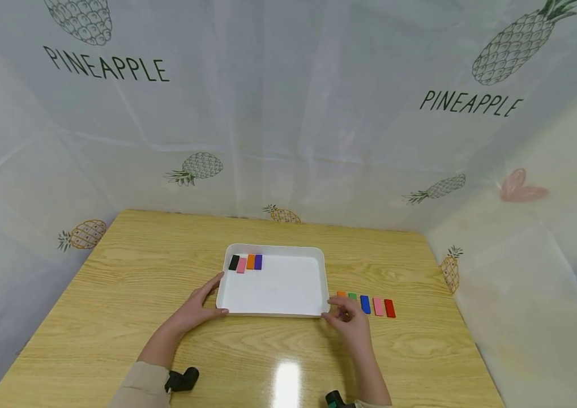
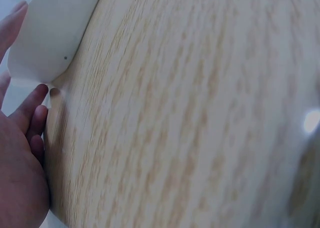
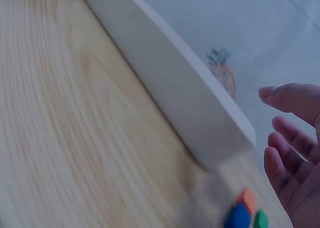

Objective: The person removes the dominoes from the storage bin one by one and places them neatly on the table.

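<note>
A white rectangular tray [image 1: 278, 292] lies on the wooden table. At its front left corner my left hand [image 1: 193, 310] reaches with spread fingers, thumb at the front edge and a fingertip along the left side. In the left wrist view, fingertips [image 2: 39, 93] touch the corner of the tray wall [image 2: 55, 27]. My right hand [image 1: 351, 324] is at the front right corner; in the right wrist view its loosely bent fingers [image 3: 290, 138] stand just off the tray wall [image 3: 165, 82]. Inside the tray's back left are black [image 1: 234, 262], pink [image 1: 241, 266], orange [image 1: 251, 261] and purple [image 1: 258, 262] small blocks.
Right of the tray, a row of small blocks lies on the table [image 1: 268, 362]: orange [image 1: 341, 293], green [image 1: 352, 296], blue [image 1: 365, 305], pink [image 1: 378, 306] and red [image 1: 390, 308]. My right hand partly covers this row. A pineapple-print curtain [image 1: 288, 124] hangs behind the table.
</note>
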A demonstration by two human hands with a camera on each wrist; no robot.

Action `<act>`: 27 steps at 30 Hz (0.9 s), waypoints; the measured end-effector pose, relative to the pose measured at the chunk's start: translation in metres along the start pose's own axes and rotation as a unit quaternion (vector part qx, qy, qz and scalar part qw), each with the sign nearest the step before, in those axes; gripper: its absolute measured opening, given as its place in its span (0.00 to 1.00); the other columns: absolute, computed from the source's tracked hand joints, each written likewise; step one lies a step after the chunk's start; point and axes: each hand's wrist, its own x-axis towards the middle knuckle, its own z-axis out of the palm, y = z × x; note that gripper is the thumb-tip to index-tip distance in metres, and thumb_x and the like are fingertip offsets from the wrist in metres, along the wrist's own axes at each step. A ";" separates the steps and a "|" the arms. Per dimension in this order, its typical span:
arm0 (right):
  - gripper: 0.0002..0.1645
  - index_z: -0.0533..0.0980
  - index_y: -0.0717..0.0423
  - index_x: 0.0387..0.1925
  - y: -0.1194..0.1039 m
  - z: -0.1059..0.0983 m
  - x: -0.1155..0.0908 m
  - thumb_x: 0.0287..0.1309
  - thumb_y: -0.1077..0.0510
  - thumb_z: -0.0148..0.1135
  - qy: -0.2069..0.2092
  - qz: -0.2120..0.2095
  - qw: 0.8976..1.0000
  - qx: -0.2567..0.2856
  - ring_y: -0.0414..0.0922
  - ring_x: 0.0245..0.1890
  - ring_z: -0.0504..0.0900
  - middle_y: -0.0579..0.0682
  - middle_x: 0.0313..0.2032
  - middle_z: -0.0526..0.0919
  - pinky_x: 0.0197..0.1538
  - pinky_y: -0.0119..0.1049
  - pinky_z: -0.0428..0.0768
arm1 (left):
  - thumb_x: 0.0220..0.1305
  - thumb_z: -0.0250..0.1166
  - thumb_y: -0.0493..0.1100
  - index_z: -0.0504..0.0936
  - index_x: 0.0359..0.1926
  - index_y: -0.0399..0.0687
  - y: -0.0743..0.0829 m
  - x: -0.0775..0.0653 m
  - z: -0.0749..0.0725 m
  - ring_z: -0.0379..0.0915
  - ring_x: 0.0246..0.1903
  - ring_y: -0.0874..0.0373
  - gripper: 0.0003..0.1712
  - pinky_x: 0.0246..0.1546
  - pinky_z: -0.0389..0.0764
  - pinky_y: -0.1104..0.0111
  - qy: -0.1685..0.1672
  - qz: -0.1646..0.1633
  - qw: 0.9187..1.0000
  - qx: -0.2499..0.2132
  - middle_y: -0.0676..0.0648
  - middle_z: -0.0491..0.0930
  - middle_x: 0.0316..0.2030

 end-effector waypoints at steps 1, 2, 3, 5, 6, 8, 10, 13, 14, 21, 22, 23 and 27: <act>0.18 0.82 0.65 0.42 -0.004 0.006 0.001 0.46 0.71 0.74 -0.007 0.000 1.000 0.013 0.41 0.32 0.75 0.56 0.46 0.78 0.34 0.29 0.77 | 0.52 0.76 0.48 0.53 0.77 0.54 0.000 0.000 0.000 0.52 0.68 0.39 0.56 0.65 0.49 0.39 0.000 -0.001 1.000 -0.003 0.39 0.58 0.71; 0.18 0.82 0.66 0.42 -0.008 0.012 0.001 0.46 0.71 0.74 -0.014 -0.001 1.000 0.021 0.41 0.32 0.75 0.56 0.46 0.78 0.35 0.29 0.77 | 0.52 0.77 0.47 0.53 0.77 0.54 0.000 0.000 0.000 0.52 0.68 0.39 0.56 0.65 0.49 0.39 0.000 0.000 1.000 -0.005 0.39 0.58 0.71; 0.18 0.82 0.66 0.42 -0.013 0.018 0.001 0.46 0.71 0.74 -0.022 0.000 0.999 0.029 0.41 0.32 0.76 0.56 0.47 0.79 0.35 0.28 0.77 | 0.52 0.76 0.47 0.53 0.77 0.54 0.000 0.000 0.000 0.52 0.68 0.39 0.56 0.65 0.49 0.39 0.000 0.001 1.000 -0.004 0.39 0.58 0.71; 0.18 0.82 0.67 0.42 -0.021 0.029 0.002 0.46 0.72 0.73 -0.041 -0.003 0.998 0.040 0.42 0.32 0.76 0.56 0.47 0.79 0.35 0.28 0.77 | 0.52 0.76 0.47 0.53 0.77 0.54 -0.001 0.000 0.000 0.52 0.69 0.39 0.56 0.65 0.49 0.39 0.000 0.002 1.000 -0.003 0.38 0.58 0.71; 0.17 0.82 0.68 0.41 -0.027 0.034 0.002 0.46 0.73 0.73 -0.049 -0.008 0.998 0.041 0.42 0.32 0.76 0.57 0.46 0.79 0.34 0.28 0.77 | 0.52 0.76 0.47 0.53 0.77 0.54 -0.001 0.000 0.000 0.51 0.69 0.38 0.56 0.66 0.49 0.39 -0.001 0.002 1.000 -0.003 0.38 0.58 0.71; 0.17 0.81 0.69 0.41 -0.037 0.043 0.001 0.46 0.73 0.73 -0.064 -0.015 0.997 0.047 0.44 0.32 0.76 0.58 0.44 0.79 0.34 0.28 0.77 | 0.53 0.76 0.48 0.53 0.77 0.54 -0.002 0.000 0.000 0.51 0.69 0.38 0.56 0.65 0.49 0.39 -0.001 0.005 1.000 0.002 0.38 0.58 0.71; 0.16 0.81 0.69 0.40 -0.048 0.051 0.001 0.45 0.74 0.72 -0.076 -0.019 0.996 0.052 0.46 0.31 0.76 0.60 0.43 0.79 0.33 0.28 0.77 | 0.53 0.76 0.48 0.53 0.77 0.54 -0.003 0.000 0.000 0.51 0.69 0.38 0.56 0.65 0.49 0.39 -0.001 0.005 1.000 0.002 0.38 0.58 0.71; 0.15 0.82 0.68 0.40 -0.061 0.061 0.002 0.46 0.74 0.72 -0.087 -0.019 0.995 0.055 0.46 0.31 0.76 0.61 0.40 0.80 0.33 0.27 0.77 | 0.52 0.76 0.48 0.54 0.76 0.55 -0.004 0.000 0.000 0.52 0.68 0.38 0.56 0.65 0.50 0.39 0.001 0.007 1.000 0.002 0.38 0.58 0.71; 0.15 0.82 0.67 0.39 -0.063 0.064 0.003 0.46 0.74 0.72 -0.089 -0.017 0.994 0.054 0.46 0.31 0.76 0.60 0.40 0.80 0.32 0.27 0.76 | 0.52 0.76 0.48 0.54 0.76 0.55 -0.004 0.000 0.000 0.52 0.68 0.38 0.56 0.65 0.50 0.39 0.001 0.007 1.000 0.001 0.38 0.58 0.71; 0.17 0.79 0.72 0.43 -0.069 0.084 0.020 0.48 0.73 0.71 -0.113 -0.012 0.991 0.069 0.46 0.30 0.76 0.72 0.37 0.76 0.30 0.26 0.74 | 0.52 0.76 0.49 0.53 0.76 0.54 -0.004 0.000 -0.001 0.53 0.68 0.38 0.56 0.65 0.51 0.40 -0.002 0.011 1.000 0.001 0.38 0.59 0.71; 0.18 0.79 0.73 0.43 -0.069 0.087 0.023 0.48 0.73 0.71 -0.117 -0.009 0.991 0.071 0.46 0.30 0.75 0.73 0.36 0.76 0.30 0.26 0.74 | 0.52 0.76 0.49 0.53 0.77 0.54 -0.004 0.000 -0.002 0.53 0.68 0.38 0.56 0.65 0.51 0.39 -0.002 0.012 1.000 0.001 0.38 0.59 0.71; 0.18 0.79 0.73 0.43 -0.069 0.090 0.026 0.48 0.72 0.71 -0.121 -0.009 0.990 0.072 0.46 0.30 0.76 0.72 0.36 0.76 0.30 0.26 0.74 | 0.52 0.76 0.49 0.53 0.76 0.54 -0.004 0.000 -0.002 0.53 0.68 0.38 0.56 0.65 0.51 0.39 -0.002 0.012 1.000 0.000 0.38 0.59 0.70; 0.19 0.80 0.71 0.45 -0.068 0.101 0.036 0.49 0.71 0.71 -0.132 0.009 0.989 0.071 0.44 0.30 0.76 0.64 0.30 0.78 0.29 0.27 0.74 | 0.52 0.76 0.49 0.53 0.76 0.54 -0.003 0.000 -0.002 0.54 0.67 0.38 0.56 0.65 0.51 0.39 -0.003 0.013 1.000 -0.001 0.38 0.59 0.70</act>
